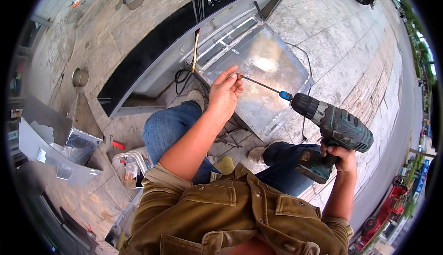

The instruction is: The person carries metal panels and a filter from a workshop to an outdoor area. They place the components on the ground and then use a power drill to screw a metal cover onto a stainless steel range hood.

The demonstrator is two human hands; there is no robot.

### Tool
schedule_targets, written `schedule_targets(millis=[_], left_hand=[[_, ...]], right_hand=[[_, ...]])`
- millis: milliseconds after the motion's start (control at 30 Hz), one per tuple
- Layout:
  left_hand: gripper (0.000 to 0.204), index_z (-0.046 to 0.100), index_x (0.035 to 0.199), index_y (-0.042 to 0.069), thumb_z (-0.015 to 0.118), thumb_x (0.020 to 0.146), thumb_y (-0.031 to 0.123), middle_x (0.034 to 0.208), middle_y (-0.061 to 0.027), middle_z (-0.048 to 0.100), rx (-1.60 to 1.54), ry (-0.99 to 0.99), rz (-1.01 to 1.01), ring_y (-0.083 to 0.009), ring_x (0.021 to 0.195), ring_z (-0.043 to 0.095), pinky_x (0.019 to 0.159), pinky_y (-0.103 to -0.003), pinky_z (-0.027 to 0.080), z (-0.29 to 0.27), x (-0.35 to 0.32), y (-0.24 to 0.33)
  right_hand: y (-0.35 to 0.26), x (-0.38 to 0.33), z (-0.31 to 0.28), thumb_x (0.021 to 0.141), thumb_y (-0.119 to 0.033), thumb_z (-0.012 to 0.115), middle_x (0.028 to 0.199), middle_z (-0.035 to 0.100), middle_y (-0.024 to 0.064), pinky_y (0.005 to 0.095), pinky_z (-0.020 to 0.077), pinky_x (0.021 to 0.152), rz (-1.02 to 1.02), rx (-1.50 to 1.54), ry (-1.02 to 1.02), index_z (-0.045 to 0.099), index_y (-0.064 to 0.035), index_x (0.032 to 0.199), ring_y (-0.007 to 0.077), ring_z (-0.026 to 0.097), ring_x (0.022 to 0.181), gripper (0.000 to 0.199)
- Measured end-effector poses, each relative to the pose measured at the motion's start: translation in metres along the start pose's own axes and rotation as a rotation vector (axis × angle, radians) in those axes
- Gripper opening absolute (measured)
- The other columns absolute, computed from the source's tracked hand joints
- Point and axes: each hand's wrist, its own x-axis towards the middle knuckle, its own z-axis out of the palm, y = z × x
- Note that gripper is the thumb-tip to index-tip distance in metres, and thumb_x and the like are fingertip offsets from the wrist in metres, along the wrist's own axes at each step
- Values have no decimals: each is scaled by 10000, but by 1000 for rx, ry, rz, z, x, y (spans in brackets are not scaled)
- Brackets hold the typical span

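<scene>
Galvanised panel: the sheet-metal box (263,77) lies on the stone paving, beyond the person's knees.
Drill: the teal cordless drill (339,128) is raised over the panel's right edge.
Right hand (342,157): fingers wrapped tight around the drill's grip.
Bit: the long screwdriver bit (260,84) runs left from the chuck.
Left hand (225,91): fingertips pinched narrowly on the bit's tip.

Stone-tile pavement (341,29) carries metal cabinet (258,70), black cables (182,77), 2 steel bowls (79,77), poss. a red tool (118,145).
</scene>
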Motion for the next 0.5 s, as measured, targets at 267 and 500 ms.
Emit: schedule_targets(millis=[267,500], left_hand=[[102,547,980,43,525,886,76,859,-42,541,-42,-126,-39,-104,720,519,659,-238,457,-8,1,2],[100,544,973,35,504,889,69,845,-30,517,-127,-243,-58,-101,703,469,664,-247,425,-7,-1,5]], right_hand=[[-7,-4,4,533,-138,613,661,542,110,304,421,515,8,2,-32,541,34,979,201,505,532,484],[-9,-2,6,538,-143,606,656,539,97,286,404,522,24,-51,-51,543,37,974,180,491,526,475]])
